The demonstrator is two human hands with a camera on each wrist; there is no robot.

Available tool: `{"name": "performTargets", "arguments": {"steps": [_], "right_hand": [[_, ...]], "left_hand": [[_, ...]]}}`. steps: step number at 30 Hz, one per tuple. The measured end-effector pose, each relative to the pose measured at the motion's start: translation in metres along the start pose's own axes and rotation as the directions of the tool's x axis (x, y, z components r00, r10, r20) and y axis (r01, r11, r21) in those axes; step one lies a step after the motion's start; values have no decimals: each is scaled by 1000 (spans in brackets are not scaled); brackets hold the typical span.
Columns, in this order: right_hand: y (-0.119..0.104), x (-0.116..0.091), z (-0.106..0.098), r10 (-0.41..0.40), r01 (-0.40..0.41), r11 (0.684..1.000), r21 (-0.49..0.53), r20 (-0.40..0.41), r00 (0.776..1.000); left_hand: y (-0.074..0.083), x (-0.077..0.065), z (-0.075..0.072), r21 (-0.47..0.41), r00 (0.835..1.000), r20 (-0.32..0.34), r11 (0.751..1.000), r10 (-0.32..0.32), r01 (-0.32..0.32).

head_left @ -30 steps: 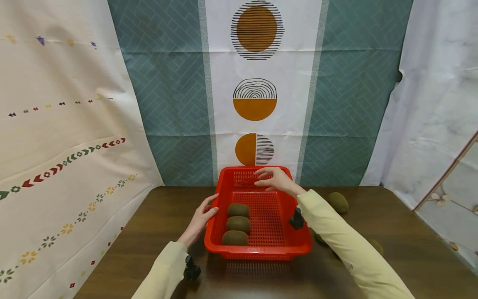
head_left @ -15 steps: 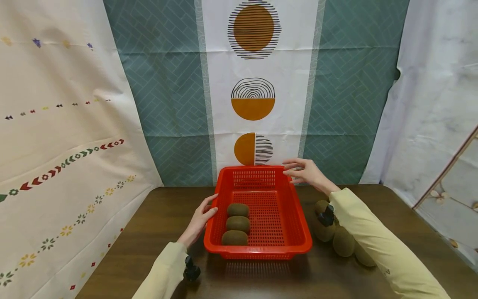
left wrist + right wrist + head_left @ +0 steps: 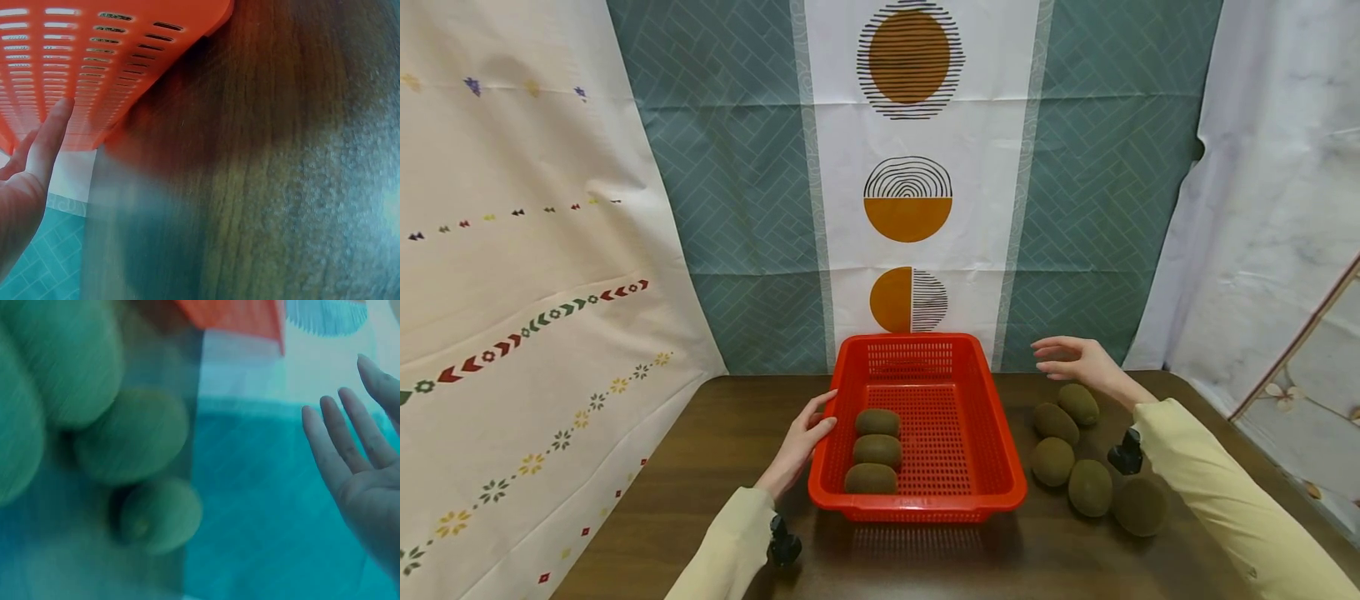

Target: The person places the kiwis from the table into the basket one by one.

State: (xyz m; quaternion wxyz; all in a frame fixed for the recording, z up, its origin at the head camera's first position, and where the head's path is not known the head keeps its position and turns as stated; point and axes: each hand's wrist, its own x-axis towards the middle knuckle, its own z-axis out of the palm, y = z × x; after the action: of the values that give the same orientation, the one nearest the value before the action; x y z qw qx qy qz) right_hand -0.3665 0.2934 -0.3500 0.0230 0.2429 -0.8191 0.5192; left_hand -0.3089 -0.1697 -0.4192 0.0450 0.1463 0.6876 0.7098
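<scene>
A red plastic basket with slotted walls stands mid-table. Inside it, along the left side, three brown kiwis lie in a row. My left hand touches the basket's left side, and in the left wrist view its fairly straight fingers rest against the outer wall. To the right of the basket, my right hand hovers with nothing in it, fingers loosely extended. Below and nearer than this hand, several loose kiwis form a curved line on the table. The right wrist view shows some of these kiwis, blurred.
The dark wooden table ends at a hanging teal and white cloth at the back. A cream patterned cloth hangs on the left, and a pale marbled one on the right.
My right hand has moved right, from above the basket to above the far end of the loose kiwis, uncovering them. The left hand and the three kiwis in the basket have stayed put.
</scene>
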Motion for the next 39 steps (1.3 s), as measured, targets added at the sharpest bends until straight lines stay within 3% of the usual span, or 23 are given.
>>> {"name": "performTargets", "arguments": {"steps": [15, 23, 32, 39], "right_hand": [[57, -41, -36, 76, -69, 963, -262, 19, 997], [79, -48, -42, 51, -22, 970, -242, 113, 992], [93, -40, -40, 59, -19, 970, -242, 158, 986], [95, -33, -35, 69, -30, 970, -242, 155, 985]], "left_hand": [[0, -2, 1, 11, 1000, 12, 1000, -5, 4], [2, -2, 0, 13, 999, 36, 1000, 7, -8], [1, -1, -1, 10, 1000, 19, 1000, -2, 2], [-14, 6, -5, 20, 1000, -7, 1000, 22, -22]]}}
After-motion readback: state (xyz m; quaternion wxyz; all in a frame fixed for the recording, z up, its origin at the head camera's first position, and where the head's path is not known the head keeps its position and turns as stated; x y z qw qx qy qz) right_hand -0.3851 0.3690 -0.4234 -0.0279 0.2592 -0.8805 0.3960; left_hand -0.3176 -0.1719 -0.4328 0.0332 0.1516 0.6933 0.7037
